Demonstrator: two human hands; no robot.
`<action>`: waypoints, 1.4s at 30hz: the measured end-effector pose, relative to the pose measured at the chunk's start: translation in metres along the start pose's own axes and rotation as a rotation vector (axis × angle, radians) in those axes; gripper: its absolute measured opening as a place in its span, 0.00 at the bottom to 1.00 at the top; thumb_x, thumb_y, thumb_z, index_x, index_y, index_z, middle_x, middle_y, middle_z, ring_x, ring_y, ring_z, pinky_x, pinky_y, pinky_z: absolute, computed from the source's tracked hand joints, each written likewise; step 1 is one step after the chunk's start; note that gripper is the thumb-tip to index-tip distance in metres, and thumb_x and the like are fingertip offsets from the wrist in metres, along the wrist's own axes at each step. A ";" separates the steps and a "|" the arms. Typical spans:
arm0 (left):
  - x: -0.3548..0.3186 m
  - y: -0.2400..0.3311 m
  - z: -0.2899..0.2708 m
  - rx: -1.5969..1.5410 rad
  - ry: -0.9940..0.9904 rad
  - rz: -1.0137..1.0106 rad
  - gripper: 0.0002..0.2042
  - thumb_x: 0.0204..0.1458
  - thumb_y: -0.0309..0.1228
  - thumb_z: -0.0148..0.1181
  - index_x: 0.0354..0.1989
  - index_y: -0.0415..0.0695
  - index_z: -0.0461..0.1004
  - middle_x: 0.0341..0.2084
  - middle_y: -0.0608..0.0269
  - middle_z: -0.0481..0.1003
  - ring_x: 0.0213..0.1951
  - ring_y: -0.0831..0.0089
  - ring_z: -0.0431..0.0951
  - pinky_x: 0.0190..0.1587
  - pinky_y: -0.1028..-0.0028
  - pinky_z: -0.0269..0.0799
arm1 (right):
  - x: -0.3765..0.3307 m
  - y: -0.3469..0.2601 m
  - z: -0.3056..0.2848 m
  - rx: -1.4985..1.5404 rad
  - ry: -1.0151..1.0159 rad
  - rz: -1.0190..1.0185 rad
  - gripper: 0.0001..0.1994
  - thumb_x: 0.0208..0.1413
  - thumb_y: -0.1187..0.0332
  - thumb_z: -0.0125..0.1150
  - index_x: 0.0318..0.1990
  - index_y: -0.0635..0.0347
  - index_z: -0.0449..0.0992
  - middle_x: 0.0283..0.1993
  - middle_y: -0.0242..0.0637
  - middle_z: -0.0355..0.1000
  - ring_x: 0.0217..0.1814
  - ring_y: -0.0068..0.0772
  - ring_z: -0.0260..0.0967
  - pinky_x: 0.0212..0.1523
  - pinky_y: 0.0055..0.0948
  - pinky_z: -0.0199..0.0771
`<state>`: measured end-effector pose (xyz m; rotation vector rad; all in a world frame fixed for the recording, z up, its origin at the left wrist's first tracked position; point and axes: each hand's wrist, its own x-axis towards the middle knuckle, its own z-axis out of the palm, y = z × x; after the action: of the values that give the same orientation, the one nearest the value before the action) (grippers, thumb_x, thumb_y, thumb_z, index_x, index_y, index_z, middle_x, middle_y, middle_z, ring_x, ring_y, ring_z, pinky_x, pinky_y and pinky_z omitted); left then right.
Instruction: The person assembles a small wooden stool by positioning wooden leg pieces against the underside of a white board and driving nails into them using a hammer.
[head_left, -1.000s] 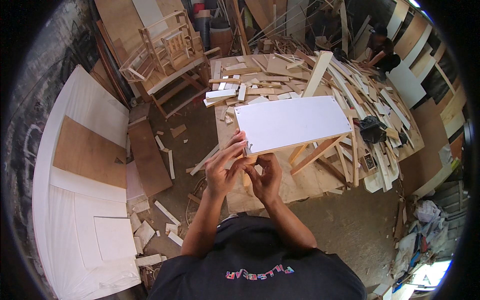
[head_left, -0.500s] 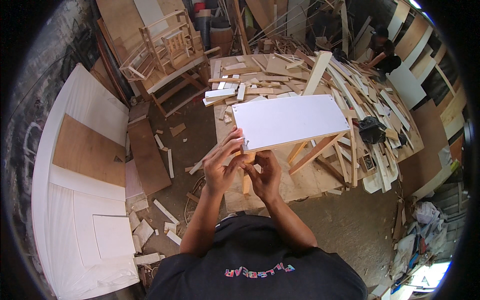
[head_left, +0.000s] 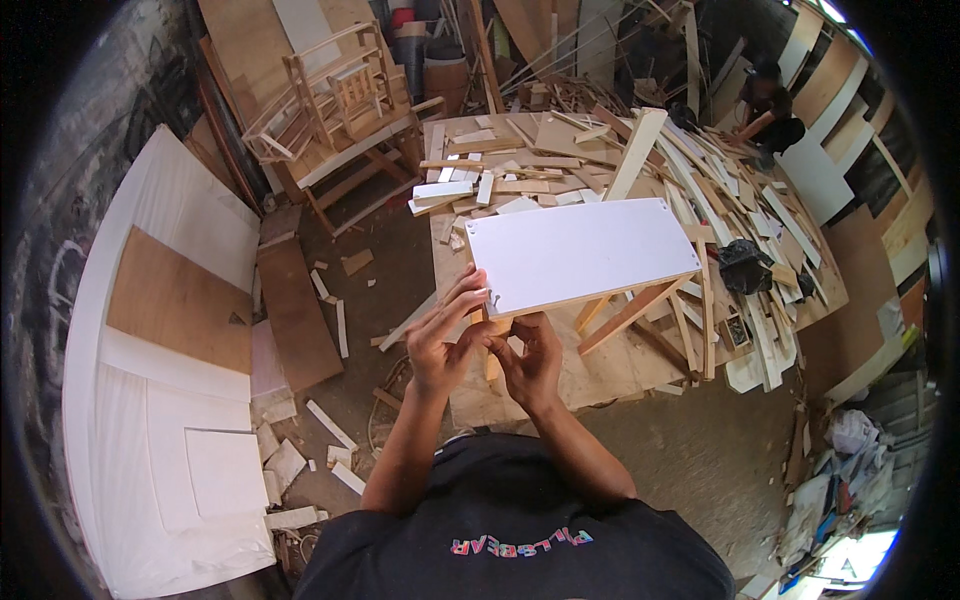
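A small wooden stool [head_left: 585,255] with a white rectangular top and splayed wooden legs stands in front of me. Dark screw heads show at the top's corners, one of them by my left fingertips. My left hand [head_left: 440,345] lies along the near left corner, its fingers stretched out against the side edge. Just beneath the front edge, my right hand [head_left: 530,365] is closed at the same corner, its fingers curled under the top beside the leg. The two thumbs meet in front of that leg. My right fingertips are partly hidden by the top.
Wood offcuts [head_left: 540,165] cover the far part of the plywood sheet [head_left: 480,405] under the stool. At the far left a wooden chair frame [head_left: 340,95] rests on a bench. White panels [head_left: 170,400] lean on the left. A person [head_left: 770,115] crouches at the far right.
The hands keep their hold at the stool's near left corner. My right hand has dipped very slightly, and the view has shifted a little.
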<state>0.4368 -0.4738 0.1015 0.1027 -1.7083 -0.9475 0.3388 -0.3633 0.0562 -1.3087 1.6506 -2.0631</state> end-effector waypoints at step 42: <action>-0.024 -0.016 0.035 0.242 0.302 0.113 0.18 0.68 0.34 0.59 0.51 0.26 0.76 0.56 0.37 0.79 0.57 0.47 0.80 0.60 0.52 0.76 | -0.019 -0.008 -0.065 -0.141 0.059 -0.034 0.10 0.63 0.67 0.69 0.46 0.62 0.80 0.44 0.44 0.81 0.44 0.44 0.82 0.44 0.35 0.79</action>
<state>0.4097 -0.4537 0.0708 0.2912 -1.5235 -0.6049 0.3057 -0.3039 0.0544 -1.3396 1.8417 -2.0561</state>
